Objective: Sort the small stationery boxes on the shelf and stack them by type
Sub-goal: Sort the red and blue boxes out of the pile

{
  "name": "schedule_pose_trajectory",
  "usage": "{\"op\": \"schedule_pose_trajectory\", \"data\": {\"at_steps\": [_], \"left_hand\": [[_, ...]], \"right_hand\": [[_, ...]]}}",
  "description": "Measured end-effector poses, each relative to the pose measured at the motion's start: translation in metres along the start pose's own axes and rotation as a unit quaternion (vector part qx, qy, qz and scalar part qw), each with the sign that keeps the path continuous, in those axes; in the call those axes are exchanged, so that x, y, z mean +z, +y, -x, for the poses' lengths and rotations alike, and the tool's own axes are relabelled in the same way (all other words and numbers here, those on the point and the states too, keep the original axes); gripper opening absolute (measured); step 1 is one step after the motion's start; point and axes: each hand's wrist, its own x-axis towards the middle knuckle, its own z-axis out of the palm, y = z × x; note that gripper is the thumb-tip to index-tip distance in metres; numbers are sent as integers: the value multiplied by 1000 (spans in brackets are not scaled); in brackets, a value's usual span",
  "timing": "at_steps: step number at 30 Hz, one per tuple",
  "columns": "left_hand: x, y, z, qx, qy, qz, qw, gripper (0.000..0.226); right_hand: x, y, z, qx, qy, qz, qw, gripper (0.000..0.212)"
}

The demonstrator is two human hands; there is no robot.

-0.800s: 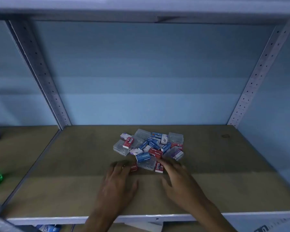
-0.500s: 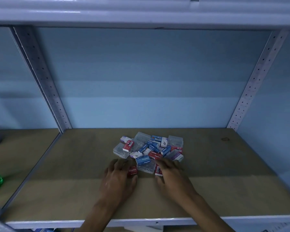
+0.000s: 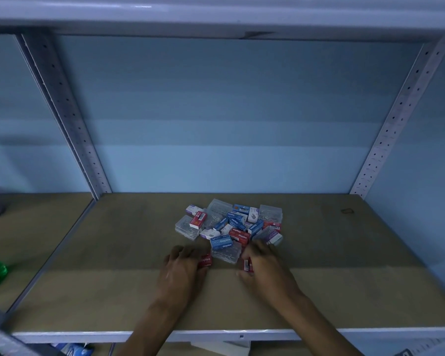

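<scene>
On a brown wooden shelf board (image 3: 319, 278), a mixed heap of small red, blue and clear plastic stationery boxes (image 3: 229, 224) lies unsorted in the middle. The left hand (image 3: 181, 272) closes its grip on a small red cardboard box (image 3: 206, 260) and the right hand (image 3: 266, 271) on another red box (image 3: 247, 265), both at the heap's near edge. Sorting looks just begun; next, both reds need stacking on bare board, clear of a transparent box (image 3: 226, 254) between the hands.
</scene>
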Motion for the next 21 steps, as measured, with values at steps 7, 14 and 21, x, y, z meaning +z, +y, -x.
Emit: {"op": "schedule_pose_trajectory", "data": {"at_steps": [7, 14, 21], "left_hand": [[-1, 2, 5, 47, 2, 107, 993, 29], [-7, 3, 7, 67, -24, 225, 972, 30], [-19, 9, 8, 63, -65, 330, 939, 30]], "right_hand": [[-4, 3, 7, -7, 2, -94, 996, 34], [-11, 10, 20, 10, -5, -194, 981, 33], [-19, 12, 25, 13, -9, -239, 971, 31]]}}
